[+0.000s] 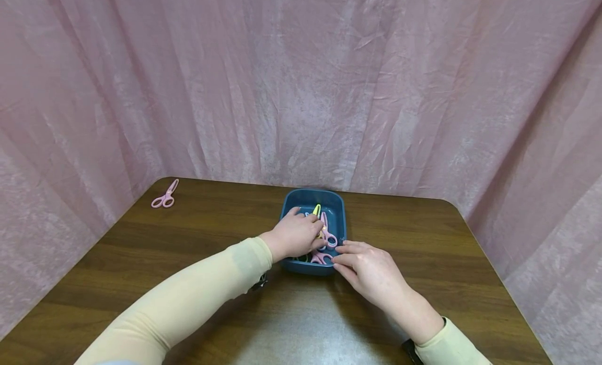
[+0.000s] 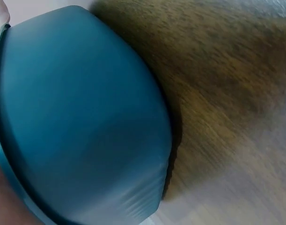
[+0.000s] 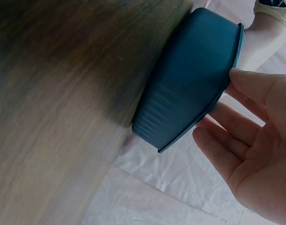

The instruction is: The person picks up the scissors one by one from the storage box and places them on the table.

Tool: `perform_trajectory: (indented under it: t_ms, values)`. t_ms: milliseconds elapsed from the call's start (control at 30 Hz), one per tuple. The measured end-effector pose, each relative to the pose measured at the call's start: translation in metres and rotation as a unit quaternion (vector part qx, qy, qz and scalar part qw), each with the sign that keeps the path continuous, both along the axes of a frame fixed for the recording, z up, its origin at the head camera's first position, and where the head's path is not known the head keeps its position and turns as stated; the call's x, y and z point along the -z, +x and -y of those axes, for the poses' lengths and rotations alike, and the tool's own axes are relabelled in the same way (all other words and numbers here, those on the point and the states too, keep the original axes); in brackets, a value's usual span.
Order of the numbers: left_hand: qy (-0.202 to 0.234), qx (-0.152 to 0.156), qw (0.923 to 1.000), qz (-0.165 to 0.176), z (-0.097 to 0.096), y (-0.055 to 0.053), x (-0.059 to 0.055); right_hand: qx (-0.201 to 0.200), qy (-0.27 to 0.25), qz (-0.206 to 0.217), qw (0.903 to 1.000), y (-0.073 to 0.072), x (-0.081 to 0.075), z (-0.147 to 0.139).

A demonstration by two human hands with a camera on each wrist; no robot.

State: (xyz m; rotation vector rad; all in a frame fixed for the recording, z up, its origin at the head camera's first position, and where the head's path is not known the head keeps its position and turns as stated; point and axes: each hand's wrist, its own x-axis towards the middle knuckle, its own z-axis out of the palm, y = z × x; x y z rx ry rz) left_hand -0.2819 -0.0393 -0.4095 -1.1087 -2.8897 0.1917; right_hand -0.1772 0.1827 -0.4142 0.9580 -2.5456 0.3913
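A dark blue plastic bin (image 1: 308,269) stands on the table with several scissors inside. Over it reaches my left hand (image 1: 297,234), its fingers down among the scissors; whether they grip one is hidden. Beside those fingers lie pink scissors (image 1: 331,240) and a yellow-green pair (image 1: 317,210). More pink scissors (image 1: 320,257) rest at the bin's near end. My right hand (image 1: 371,271) holds the near right corner of the bin by its rim. In the right wrist view the thumb (image 3: 248,84) touches the rim from outside, and a finger passes behind it.
Another pair of pink scissors (image 1: 165,196) lies at the far left corner of the brown wooden table (image 1: 211,213). Pink curtains (image 1: 310,93) hang close behind the table's back edge and along both sides.
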Motion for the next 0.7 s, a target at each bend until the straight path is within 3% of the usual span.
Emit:
perform_trajectory:
  t_ms: [433, 700]
  values:
    - [-0.007, -0.038, 0.9992, 0.005, -0.0016, 0.0026, -0.0013, 0.001, 0.002, 0.003, 1.0000, 0.0003, -0.0012, 0.0006]
    - [0.018, -0.059, 0.9979, -0.021, -0.0025, 0.0044, -0.0014, 0.001, 0.001, 0.000, 1.0000, 0.0001, 0.0002, 0.0003]
